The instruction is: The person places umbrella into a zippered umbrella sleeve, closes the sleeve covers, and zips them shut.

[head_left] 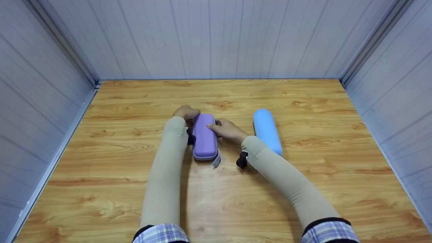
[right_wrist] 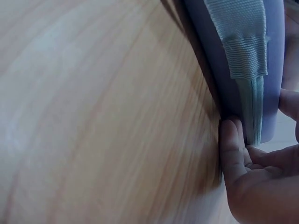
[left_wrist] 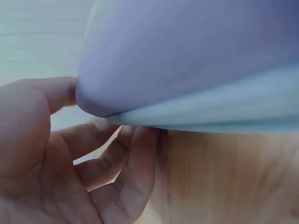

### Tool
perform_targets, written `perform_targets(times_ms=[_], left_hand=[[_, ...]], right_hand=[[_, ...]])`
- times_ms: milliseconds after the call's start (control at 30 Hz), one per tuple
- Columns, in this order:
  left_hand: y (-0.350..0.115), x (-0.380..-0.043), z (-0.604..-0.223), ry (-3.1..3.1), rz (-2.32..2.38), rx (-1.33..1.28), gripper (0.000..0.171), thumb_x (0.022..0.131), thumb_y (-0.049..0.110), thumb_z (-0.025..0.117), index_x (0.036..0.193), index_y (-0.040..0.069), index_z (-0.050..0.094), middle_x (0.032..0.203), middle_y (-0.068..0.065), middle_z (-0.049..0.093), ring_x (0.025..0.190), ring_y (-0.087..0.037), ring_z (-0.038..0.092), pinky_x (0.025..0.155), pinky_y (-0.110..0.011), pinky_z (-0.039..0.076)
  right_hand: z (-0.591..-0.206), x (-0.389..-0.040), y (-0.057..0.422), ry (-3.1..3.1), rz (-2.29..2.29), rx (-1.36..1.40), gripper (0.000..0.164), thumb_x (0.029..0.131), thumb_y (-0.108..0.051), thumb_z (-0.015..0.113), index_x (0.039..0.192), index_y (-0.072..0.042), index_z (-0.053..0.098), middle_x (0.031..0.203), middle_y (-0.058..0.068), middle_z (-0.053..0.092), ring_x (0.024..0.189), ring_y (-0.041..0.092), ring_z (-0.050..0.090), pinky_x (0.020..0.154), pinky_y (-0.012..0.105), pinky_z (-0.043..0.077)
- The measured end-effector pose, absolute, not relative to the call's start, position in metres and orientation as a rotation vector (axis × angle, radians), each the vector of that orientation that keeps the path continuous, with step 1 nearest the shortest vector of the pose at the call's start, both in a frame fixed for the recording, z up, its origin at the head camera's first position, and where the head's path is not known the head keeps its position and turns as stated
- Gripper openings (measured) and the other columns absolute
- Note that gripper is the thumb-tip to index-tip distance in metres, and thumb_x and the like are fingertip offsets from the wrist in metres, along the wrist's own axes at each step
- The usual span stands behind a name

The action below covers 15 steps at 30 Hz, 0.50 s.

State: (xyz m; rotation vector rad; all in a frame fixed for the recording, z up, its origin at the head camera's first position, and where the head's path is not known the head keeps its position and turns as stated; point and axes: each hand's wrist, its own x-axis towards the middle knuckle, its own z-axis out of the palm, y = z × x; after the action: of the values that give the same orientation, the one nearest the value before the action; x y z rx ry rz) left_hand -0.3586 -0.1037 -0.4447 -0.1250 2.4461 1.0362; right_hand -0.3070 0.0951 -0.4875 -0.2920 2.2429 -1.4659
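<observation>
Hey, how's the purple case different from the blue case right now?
The purple case is held by the left hand and right hand, while no hand holds the blue case. A gray strap shows at the purple case's near end; none shows on the blue case. The blue case slants, far end leftward, while the purple case points nearly straight ahead. Both are elongated with rounded corners.

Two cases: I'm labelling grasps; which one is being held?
The purple case, with the left hand and right hand on it; the blue case lies to its right, held by neither.
</observation>
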Motion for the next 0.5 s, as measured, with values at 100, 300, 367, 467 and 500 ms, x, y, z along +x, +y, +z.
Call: perform_targets(times_ms=[100,300,367,467,500], left_hand=[[-0.1028,-0.3626,-0.4458,2.447,1.048,-0.179,0.021,0.089,0.025,0.054,0.084,0.005,0.059,0.068,-0.004,0.053,0.055,-0.013,0.048,0.048,-0.023,0.041],[-0.1004,-0.3676,-0.4505,2.369,1.197,-0.313,0.022,0.085,0.027,0.068,0.083,0.007,0.058,0.074,-0.003,0.051,0.06,-0.014,0.048,0.05,-0.025,0.042],[-0.1001,-0.3686,-0.4513,2.348,1.242,-0.336,0.021,0.084,0.025,0.071,0.081,0.007,0.06,0.071,-0.002,0.052,0.058,-0.013,0.048,0.05,-0.024,0.043],[-0.0997,-0.3696,-0.4509,2.366,1.235,-0.305,0.02,0.084,0.022,0.072,0.078,0.006,0.06,0.067,-0.002,0.05,0.055,-0.013,0.047,0.048,-0.024,0.042],[-0.0996,-0.3698,-0.4502,2.387,1.209,-0.281,0.02,0.084,0.022,0.071,0.079,0.005,0.061,0.067,-0.002,0.051,0.056,-0.013,0.047,0.049,-0.024,0.042]], right_hand=[[-0.4877,-0.3065,0.0942,2.242,-1.46,-0.29,0.062,0.103,-0.039,0.055,0.146,0.003,0.044,0.124,0.014,0.063,0.107,0.021,0.061,0.092,0.033,0.051],[-0.4857,-0.3061,0.0952,2.243,-1.471,-0.269,0.061,0.102,-0.039,0.056,0.146,0.002,0.044,0.124,0.014,0.063,0.109,0.023,0.061,0.093,0.035,0.051],[-0.4856,-0.3066,0.0953,2.252,-1.458,-0.271,0.062,0.102,-0.04,0.057,0.146,0.001,0.044,0.124,0.013,0.062,0.108,0.023,0.061,0.093,0.035,0.051],[-0.4863,-0.3071,0.0956,2.263,-1.44,-0.276,0.064,0.101,-0.042,0.057,0.146,0.001,0.045,0.124,0.013,0.063,0.108,0.023,0.061,0.092,0.034,0.051],[-0.4865,-0.3072,0.0956,2.261,-1.442,-0.282,0.064,0.101,-0.042,0.057,0.146,0.002,0.045,0.124,0.013,0.063,0.108,0.022,0.061,0.092,0.034,0.051]])
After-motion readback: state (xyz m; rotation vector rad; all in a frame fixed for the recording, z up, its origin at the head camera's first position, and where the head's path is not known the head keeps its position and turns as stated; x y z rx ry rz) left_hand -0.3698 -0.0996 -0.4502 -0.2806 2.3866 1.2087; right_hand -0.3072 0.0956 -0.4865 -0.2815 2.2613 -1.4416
